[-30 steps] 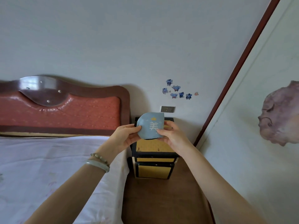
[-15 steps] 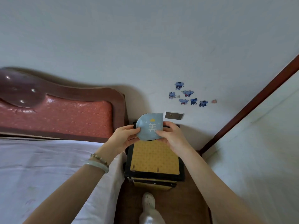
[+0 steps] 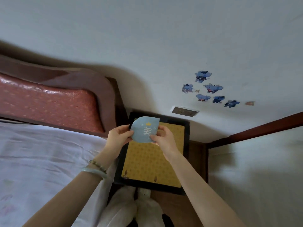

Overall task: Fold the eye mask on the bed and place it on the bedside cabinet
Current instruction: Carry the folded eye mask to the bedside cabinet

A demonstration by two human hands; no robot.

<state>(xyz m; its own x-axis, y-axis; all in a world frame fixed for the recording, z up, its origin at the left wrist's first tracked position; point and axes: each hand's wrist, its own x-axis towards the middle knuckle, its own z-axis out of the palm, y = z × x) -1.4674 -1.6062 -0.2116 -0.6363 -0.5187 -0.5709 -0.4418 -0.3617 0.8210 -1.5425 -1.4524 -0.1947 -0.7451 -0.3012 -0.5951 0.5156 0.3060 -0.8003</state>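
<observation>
The light blue eye mask (image 3: 144, 129), folded in half with a white character and a small yellow crown on it, is held above the far part of the bedside cabinet (image 3: 152, 161), which has a yellow patterned top in a black frame. My left hand (image 3: 118, 138) pinches the mask's left edge. My right hand (image 3: 164, 140) pinches its lower right edge. Whether the mask touches the cabinet top I cannot tell.
The bed (image 3: 41, 161) with a pale sheet lies to the left, its red padded headboard (image 3: 49, 102) against the wall. A wall socket (image 3: 185, 111) and blue stickers (image 3: 211, 89) sit behind the cabinet. A white wall stands at the right. My legs (image 3: 131, 208) stand before the cabinet.
I have stepped closer, so the cabinet top now lies right under my hands. Both hands kept their grip on the folded mask and brought it down over the cabinet.
</observation>
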